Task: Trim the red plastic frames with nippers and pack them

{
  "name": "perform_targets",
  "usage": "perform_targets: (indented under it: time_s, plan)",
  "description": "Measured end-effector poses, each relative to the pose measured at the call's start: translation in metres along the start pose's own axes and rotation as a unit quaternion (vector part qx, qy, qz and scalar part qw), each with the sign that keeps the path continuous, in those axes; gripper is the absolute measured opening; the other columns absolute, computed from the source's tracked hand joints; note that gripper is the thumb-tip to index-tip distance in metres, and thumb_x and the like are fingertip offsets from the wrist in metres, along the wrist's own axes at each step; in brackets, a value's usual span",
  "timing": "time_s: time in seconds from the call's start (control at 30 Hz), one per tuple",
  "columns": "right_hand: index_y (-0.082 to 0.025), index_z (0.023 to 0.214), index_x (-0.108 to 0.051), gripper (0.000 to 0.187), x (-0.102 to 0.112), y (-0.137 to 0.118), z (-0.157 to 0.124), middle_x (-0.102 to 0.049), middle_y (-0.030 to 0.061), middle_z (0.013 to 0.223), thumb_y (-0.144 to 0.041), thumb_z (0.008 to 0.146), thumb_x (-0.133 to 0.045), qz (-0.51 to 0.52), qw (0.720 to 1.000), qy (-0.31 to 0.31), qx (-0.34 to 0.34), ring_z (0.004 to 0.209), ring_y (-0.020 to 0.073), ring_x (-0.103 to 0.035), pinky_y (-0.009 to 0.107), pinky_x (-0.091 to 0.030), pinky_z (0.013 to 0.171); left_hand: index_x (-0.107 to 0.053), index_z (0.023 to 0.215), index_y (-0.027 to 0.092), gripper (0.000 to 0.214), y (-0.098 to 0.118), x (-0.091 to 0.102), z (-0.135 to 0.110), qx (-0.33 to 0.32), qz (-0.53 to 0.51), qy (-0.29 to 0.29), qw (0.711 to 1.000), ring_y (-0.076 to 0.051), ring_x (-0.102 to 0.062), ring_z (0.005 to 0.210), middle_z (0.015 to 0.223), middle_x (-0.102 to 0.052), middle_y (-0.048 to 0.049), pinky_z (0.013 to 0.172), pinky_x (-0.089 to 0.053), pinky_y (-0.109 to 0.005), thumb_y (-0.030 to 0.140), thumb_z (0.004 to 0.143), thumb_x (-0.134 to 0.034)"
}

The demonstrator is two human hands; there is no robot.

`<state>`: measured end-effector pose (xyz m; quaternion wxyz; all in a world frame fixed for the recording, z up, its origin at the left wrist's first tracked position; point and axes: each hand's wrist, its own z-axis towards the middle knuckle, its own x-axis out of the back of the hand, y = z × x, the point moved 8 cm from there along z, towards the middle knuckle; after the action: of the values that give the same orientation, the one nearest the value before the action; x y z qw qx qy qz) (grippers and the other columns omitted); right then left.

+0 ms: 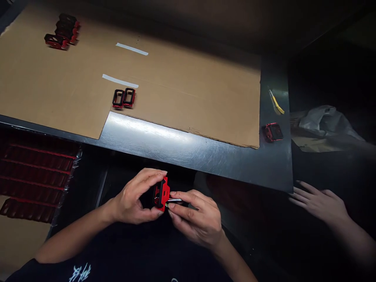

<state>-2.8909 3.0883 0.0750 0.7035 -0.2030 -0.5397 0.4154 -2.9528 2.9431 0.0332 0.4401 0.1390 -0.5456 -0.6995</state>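
My left hand (135, 196) grips a red and black plastic frame (161, 194) from its left side, holding it up in front of my body. My right hand (194, 219) pinches a thin metal tool (175, 200) whose tip meets the frame's right edge. The tool's near end is partly hidden by my fingers. Both hands are below the table's front edge, and the frame's far side is hidden from this angle.
A cardboard sheet (164, 90) covers the steel table (176, 147), with a stack of red-black frames (62, 32), a pair of frames (123, 98) and white tape strips (120, 81) on it. To the right lie a yellow knife (276, 102) and another frame (273, 132). Another person's hand (319, 203) is at right.
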Motion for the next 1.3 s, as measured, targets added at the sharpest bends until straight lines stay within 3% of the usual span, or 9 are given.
perform_targets:
  time_s: [0.3, 0.67, 0.9, 1.13, 1.3]
  plan:
    - [-0.025, 0.103, -0.075, 0.023, 0.000, -0.002, -0.001, -0.078, 0.0083, 0.101, -0.014, 0.083, -0.073, 0.001, 1.000, -0.002, 0.003, 0.069, 0.0158, -0.070, 0.028, -0.057, 0.058, -0.040, 0.151, 0.020, 0.075, 0.000, 0.000, 0.000, 0.003, -0.001, -0.006, 1.000, -0.032, -0.062, 0.118, 0.131, -0.062, -0.0206, 0.091, -0.059, -0.049, 0.032, 0.084, -0.073]
    - [-0.020, 0.107, -0.073, 0.021, -0.003, -0.010, 0.005, -0.078, 0.0094, 0.103, -0.012, 0.088, -0.071, 0.011, 0.998, -0.069, 0.004, 0.082, 0.0194, -0.073, 0.030, -0.063, 0.067, -0.040, 0.152, 0.016, 0.076, 0.000, -0.001, -0.004, 0.000, -0.003, -0.029, 1.000, -0.027, -0.059, 0.119, 0.132, -0.059, -0.0206, 0.095, -0.058, -0.045, 0.035, 0.086, -0.074]
    - [-0.021, 0.111, -0.071, 0.024, -0.003, -0.016, 0.007, -0.078, 0.0077, 0.101, -0.011, 0.090, -0.068, 0.000, 0.996, -0.083, 0.019, 0.086, 0.0186, -0.075, 0.033, -0.065, 0.083, -0.040, 0.153, 0.018, 0.079, -0.003, -0.001, -0.005, 0.016, -0.007, -0.032, 0.999, -0.028, -0.059, 0.118, 0.131, -0.059, -0.0195, 0.095, -0.058, -0.047, 0.036, 0.085, -0.076]
    - [-0.017, 0.111, -0.071, 0.025, -0.002, -0.018, 0.005, -0.079, 0.0086, 0.097, -0.007, 0.088, -0.069, -0.010, 0.998, -0.055, 0.012, 0.084, 0.0188, -0.076, 0.030, -0.065, 0.076, -0.042, 0.151, 0.022, 0.076, -0.009, -0.002, -0.013, 0.011, -0.051, -0.015, 0.999, -0.030, -0.058, 0.123, 0.137, -0.054, -0.0198, 0.095, -0.058, -0.048, 0.029, 0.084, -0.077]
    - [-0.020, 0.106, -0.071, 0.027, 0.010, 0.009, 0.007, -0.078, 0.0060, 0.097, -0.004, 0.084, -0.071, 0.000, 0.997, 0.053, -0.056, 0.085, 0.0187, -0.074, 0.031, -0.062, 0.071, -0.045, 0.141, 0.022, 0.070, -0.019, 0.004, -0.020, 0.041, -0.181, 0.067, 0.980, -0.031, -0.055, 0.131, 0.140, -0.050, -0.0164, 0.109, -0.051, -0.049, 0.023, 0.080, -0.080]
